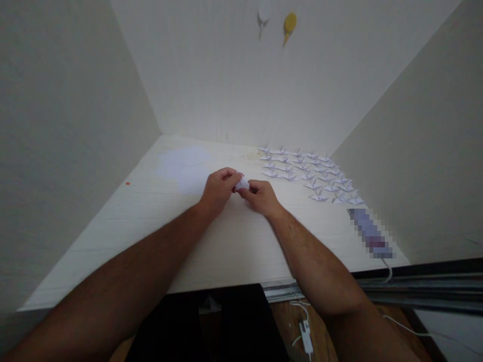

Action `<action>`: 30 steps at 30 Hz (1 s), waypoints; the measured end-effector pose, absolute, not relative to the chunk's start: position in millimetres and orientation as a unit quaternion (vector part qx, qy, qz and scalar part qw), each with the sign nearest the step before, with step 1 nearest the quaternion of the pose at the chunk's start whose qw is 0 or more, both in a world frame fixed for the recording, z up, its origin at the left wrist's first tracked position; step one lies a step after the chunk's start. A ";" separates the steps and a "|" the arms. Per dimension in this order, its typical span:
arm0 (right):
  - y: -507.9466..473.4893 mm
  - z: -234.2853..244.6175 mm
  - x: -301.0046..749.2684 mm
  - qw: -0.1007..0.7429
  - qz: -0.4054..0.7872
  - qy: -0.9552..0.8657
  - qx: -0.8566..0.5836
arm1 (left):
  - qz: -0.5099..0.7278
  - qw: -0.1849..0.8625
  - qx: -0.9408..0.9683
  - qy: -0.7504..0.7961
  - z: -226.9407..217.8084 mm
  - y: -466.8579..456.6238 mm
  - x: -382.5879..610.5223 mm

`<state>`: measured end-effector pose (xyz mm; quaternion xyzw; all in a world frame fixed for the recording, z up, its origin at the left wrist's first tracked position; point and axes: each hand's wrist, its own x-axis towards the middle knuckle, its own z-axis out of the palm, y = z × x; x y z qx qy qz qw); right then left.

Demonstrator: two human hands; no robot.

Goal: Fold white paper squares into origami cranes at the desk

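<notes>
My left hand (219, 189) and my right hand (261, 197) meet over the middle of a white table (132, 236). Both pinch a small folded piece of pale paper (242, 184) between their fingertips. The fingers of each hand are curled closed on it. To the right of my hands, several small folded paper cranes (307, 173) lie in rows on the table. A stack of pale paper sheets (183, 166) lies just behind my left hand.
White walls close the table in on the left, back and right. A blurred oblong object (370, 233) with a white cable lies near the right front edge. A tiny red speck (128, 183) sits at the left. Two small ornaments (290, 24) hang on the back wall.
</notes>
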<state>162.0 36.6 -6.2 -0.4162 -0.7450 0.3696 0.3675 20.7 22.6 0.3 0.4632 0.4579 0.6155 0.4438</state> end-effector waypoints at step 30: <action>33.9 -3.1 163.4 0.360 0.425 -0.728 -0.400 | 0.626 0.602 0.287 0.405 3.7 25.4 12.9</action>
